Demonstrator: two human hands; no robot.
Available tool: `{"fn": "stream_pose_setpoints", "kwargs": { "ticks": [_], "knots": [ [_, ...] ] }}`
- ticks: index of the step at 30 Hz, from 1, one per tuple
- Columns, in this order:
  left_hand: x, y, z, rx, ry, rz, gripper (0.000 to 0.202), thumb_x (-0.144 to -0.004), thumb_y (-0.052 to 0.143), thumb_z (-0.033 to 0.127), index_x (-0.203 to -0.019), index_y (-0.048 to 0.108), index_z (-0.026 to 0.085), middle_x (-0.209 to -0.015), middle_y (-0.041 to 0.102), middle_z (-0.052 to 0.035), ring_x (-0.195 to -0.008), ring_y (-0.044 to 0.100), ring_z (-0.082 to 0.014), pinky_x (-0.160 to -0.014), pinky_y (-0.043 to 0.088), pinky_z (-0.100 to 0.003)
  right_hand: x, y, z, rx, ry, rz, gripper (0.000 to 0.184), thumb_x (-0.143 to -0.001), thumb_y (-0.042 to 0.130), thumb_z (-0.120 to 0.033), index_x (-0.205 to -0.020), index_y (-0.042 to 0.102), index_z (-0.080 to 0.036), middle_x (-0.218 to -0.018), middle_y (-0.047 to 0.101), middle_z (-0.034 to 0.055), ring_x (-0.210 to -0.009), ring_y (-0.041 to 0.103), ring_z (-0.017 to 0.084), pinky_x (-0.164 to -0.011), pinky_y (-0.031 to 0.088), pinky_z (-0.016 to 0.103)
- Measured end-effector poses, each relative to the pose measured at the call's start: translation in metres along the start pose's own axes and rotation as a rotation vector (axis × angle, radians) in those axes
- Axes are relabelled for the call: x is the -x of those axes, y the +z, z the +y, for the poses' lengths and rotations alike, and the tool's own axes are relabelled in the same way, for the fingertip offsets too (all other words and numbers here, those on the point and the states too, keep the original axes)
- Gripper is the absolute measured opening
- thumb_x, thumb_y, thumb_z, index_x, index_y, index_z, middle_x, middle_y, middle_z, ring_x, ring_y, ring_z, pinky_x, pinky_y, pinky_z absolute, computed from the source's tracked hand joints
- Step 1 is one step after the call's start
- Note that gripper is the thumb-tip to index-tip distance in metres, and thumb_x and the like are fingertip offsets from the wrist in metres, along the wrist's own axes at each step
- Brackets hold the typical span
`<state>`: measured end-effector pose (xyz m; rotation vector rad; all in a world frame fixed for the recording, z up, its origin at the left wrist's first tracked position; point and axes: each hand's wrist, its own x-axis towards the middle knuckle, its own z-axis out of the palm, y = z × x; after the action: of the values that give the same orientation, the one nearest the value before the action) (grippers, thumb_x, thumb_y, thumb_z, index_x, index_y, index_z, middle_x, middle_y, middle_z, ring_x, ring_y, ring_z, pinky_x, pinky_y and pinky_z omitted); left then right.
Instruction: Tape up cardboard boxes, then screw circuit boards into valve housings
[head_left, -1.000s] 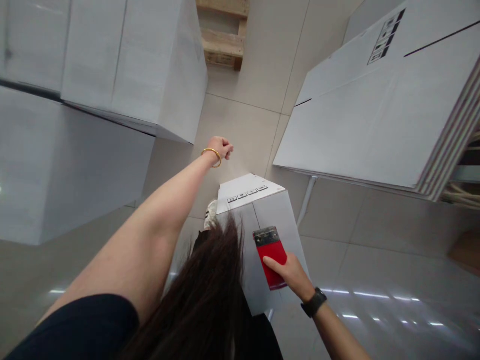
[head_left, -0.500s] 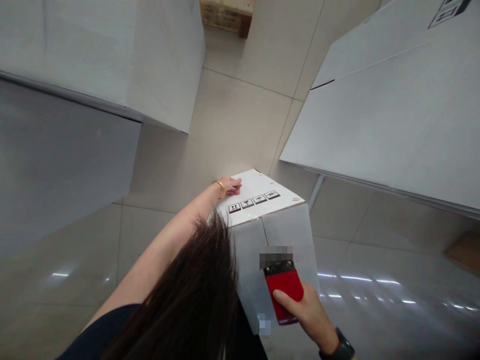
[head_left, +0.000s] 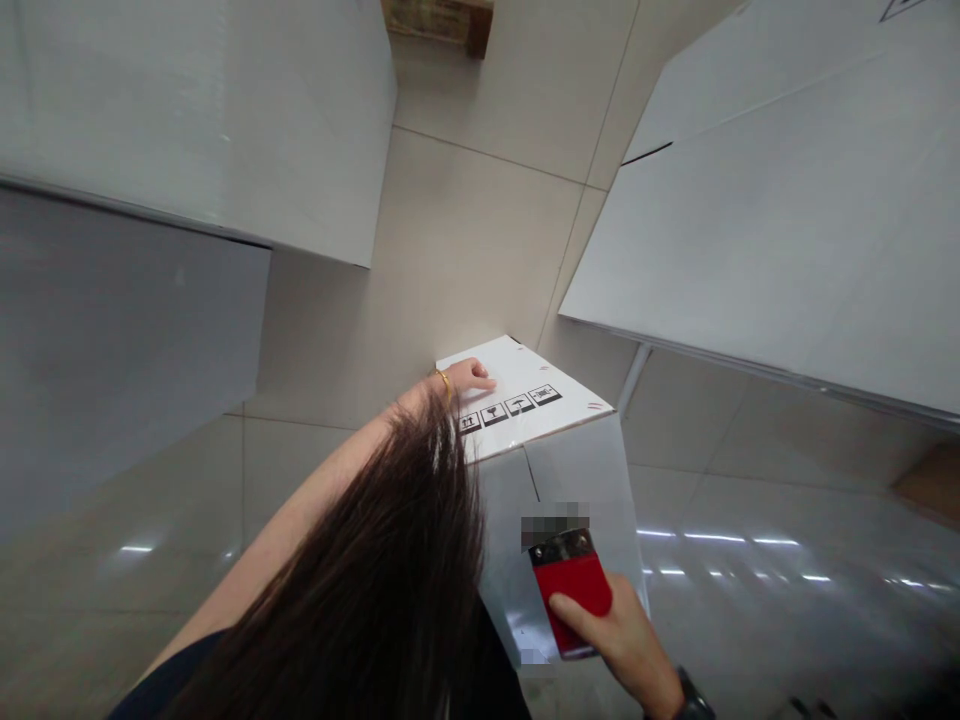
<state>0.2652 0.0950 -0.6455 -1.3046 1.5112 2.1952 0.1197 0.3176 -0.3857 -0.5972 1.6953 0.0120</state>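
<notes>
A white carton (head_left: 559,445) with a row of black handling symbols stands in front of me, its printed face turned up and a slit in the side nearer me. My left hand (head_left: 472,376) is at the far left part of the printed face, fingers partly bent and one stretched out, gripping nothing visible. Against the near side, my right hand (head_left: 626,630) grips a flat red hand tool (head_left: 574,590) with a dark, riveted metal end. The tool's tip is hidden by a pixelated patch. Long dark hair (head_left: 390,590) covers the carton's left part.
Large white cartons (head_left: 300,130) are stacked at the left. Another big white carton (head_left: 780,240) rises at the right, with a thin pale bar (head_left: 636,378) under its edge. A wooden pallet (head_left: 442,20) lies on the tiled floor (head_left: 480,230) at the top. A brown box (head_left: 930,485) is at the right edge.
My left hand has shifted slightly right on the carton's printed face and its fingers have changed posture. The red tool in my right hand sits slightly lower in view. Hair covers more of the carton.
</notes>
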Motion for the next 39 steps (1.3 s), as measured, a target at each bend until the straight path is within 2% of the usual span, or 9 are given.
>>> {"fn": "stream_pose_setpoints", "kwargs": {
  "ticks": [5, 13, 18, 21, 25, 28, 33, 36, 39],
  "knots": [
    [-0.004, 0.001, 0.009, -0.104, 0.010, -0.023, 0.029, -0.059, 0.068, 0.040, -0.068, 0.055, 0.016, -0.063, 0.055, 0.0013, -0.056, 0.046, -0.0126, -0.054, 0.033, -0.024, -0.001, -0.002, -0.006, 0.004, 0.003, -0.004, 0.040, -0.072, 0.053, -0.054, -0.062, 0.054, -0.015, -0.058, 0.051, 0.0023, -0.054, 0.045, 0.014, -0.048, 0.036, 0.026],
    [0.000, 0.011, 0.011, -0.138, 0.102, 0.204, 0.014, -0.065, 0.061, 0.026, -0.064, 0.050, 0.017, -0.064, 0.053, 0.0031, -0.062, 0.048, -0.0117, -0.058, 0.036, -0.023, -0.002, -0.003, -0.007, 0.022, 0.019, 0.002, 0.037, -0.070, 0.053, -0.052, -0.060, 0.053, -0.016, -0.055, 0.050, 0.0023, -0.051, 0.044, 0.015, -0.046, 0.037, 0.027],
    [0.011, 0.015, 0.027, -0.019, 0.140, 0.292, 0.012, -0.071, 0.053, 0.015, -0.062, 0.046, 0.016, -0.057, 0.055, 0.0022, -0.055, 0.052, -0.0091, -0.054, 0.039, -0.020, -0.003, -0.003, -0.004, 0.027, 0.005, 0.012, 0.037, -0.071, 0.054, -0.051, -0.060, 0.053, -0.016, -0.055, 0.050, 0.0020, -0.051, 0.044, 0.015, -0.047, 0.036, 0.027],
    [0.026, -0.001, 0.053, 0.050, 0.158, 0.375, 0.013, -0.075, 0.048, 0.012, -0.064, 0.043, 0.017, -0.054, 0.054, 0.0033, -0.047, 0.051, -0.0066, -0.050, 0.039, -0.017, -0.003, -0.003, -0.002, 0.007, 0.006, 0.010, 0.036, -0.071, 0.054, -0.051, -0.060, 0.052, -0.017, -0.055, 0.049, 0.0013, -0.051, 0.045, 0.015, -0.047, 0.036, 0.027],
    [0.045, -0.046, 0.104, 0.105, 0.311, 0.578, 0.012, -0.078, 0.049, 0.015, -0.068, 0.043, 0.016, -0.058, 0.054, 0.0040, -0.047, 0.049, -0.0043, -0.049, 0.037, -0.015, -0.002, -0.002, 0.001, -0.001, 0.007, 0.011, 0.035, -0.070, 0.055, -0.050, -0.060, 0.053, -0.016, -0.056, 0.050, 0.0019, -0.054, 0.046, 0.016, -0.050, 0.037, 0.028],
    [0.044, -0.063, 0.125, 0.081, 0.317, 0.524, 0.010, -0.074, 0.055, 0.014, -0.067, 0.048, 0.014, -0.058, 0.056, 0.0035, -0.047, 0.050, -0.0042, -0.051, 0.038, -0.016, -0.002, -0.001, 0.002, 0.000, 0.025, 0.017, 0.035, -0.070, 0.056, -0.050, -0.060, 0.053, -0.016, -0.056, 0.050, 0.0018, -0.054, 0.047, 0.016, -0.049, 0.037, 0.028],
    [0.014, -0.037, 0.086, 0.068, -0.077, 0.301, 0.020, -0.071, 0.058, 0.007, -0.053, 0.050, 0.011, -0.043, 0.053, 0.0011, -0.039, 0.047, -0.0066, -0.047, 0.039, -0.019, -0.003, -0.001, 0.001, 0.009, 0.020, 0.014, 0.036, -0.070, 0.056, -0.051, -0.062, 0.055, -0.015, -0.058, 0.052, 0.0026, -0.055, 0.048, 0.016, -0.050, 0.038, 0.028],
    [0.004, -0.024, 0.061, 0.115, -0.133, 0.255, 0.023, -0.073, 0.057, 0.007, -0.052, 0.049, 0.012, -0.040, 0.052, 0.0000, -0.036, 0.048, -0.0085, -0.044, 0.039, -0.021, -0.004, -0.001, 0.001, 0.002, 0.000, 0.023, 0.036, -0.071, 0.056, -0.050, -0.061, 0.055, -0.015, -0.058, 0.053, 0.0028, -0.056, 0.049, 0.016, -0.051, 0.039, 0.027],
    [0.016, -0.035, 0.067, 0.154, -0.102, 0.315, 0.024, -0.077, 0.057, 0.012, -0.055, 0.047, 0.014, -0.042, 0.051, 0.0022, -0.035, 0.044, -0.0064, -0.042, 0.036, -0.020, -0.005, -0.001, 0.003, -0.001, -0.007, 0.032, 0.035, -0.071, 0.057, -0.049, -0.063, 0.056, -0.015, -0.058, 0.053, 0.0026, -0.056, 0.049, 0.016, -0.051, 0.040, 0.027]
  ]
}}
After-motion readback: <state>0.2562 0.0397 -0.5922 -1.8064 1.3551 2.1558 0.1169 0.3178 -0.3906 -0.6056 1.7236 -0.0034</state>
